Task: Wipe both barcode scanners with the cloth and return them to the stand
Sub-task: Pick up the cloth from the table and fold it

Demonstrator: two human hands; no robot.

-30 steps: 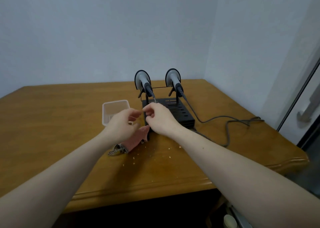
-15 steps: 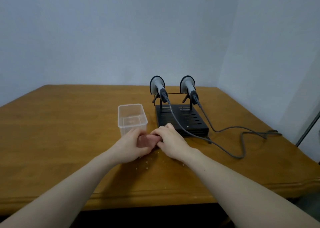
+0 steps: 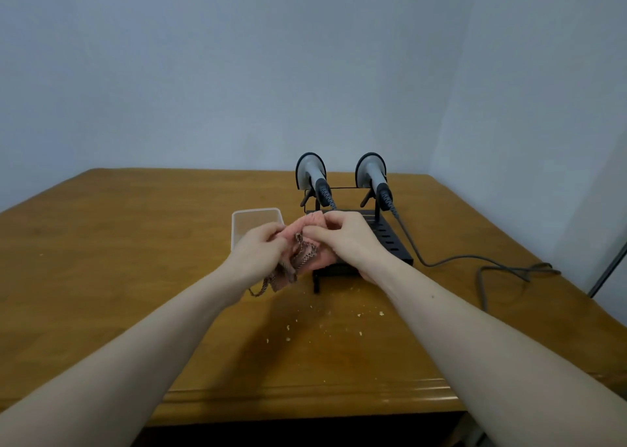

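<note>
Two grey barcode scanners rest side by side on a black stand (image 3: 390, 239) at the back of the wooden table, the left scanner (image 3: 310, 171) and the right scanner (image 3: 371, 170), each with a dark cable. In front of the stand both my hands hold a pink cloth (image 3: 307, 255) with a checked edge, lifted off the table. My left hand (image 3: 259, 251) grips its left side and my right hand (image 3: 342, 239) pinches its top right. Part of the cloth hangs below my left hand.
A clear plastic tub (image 3: 256, 219) stands just left of the stand. Grey cables (image 3: 475, 263) trail right across the table (image 3: 101, 243). Small crumbs (image 3: 322, 324) lie scattered near the front edge. A wall corner is close on the right.
Both hands have lifted the cloth off the table and are spreading it in the air; half a second ago it was bunched on the tabletop under them.
</note>
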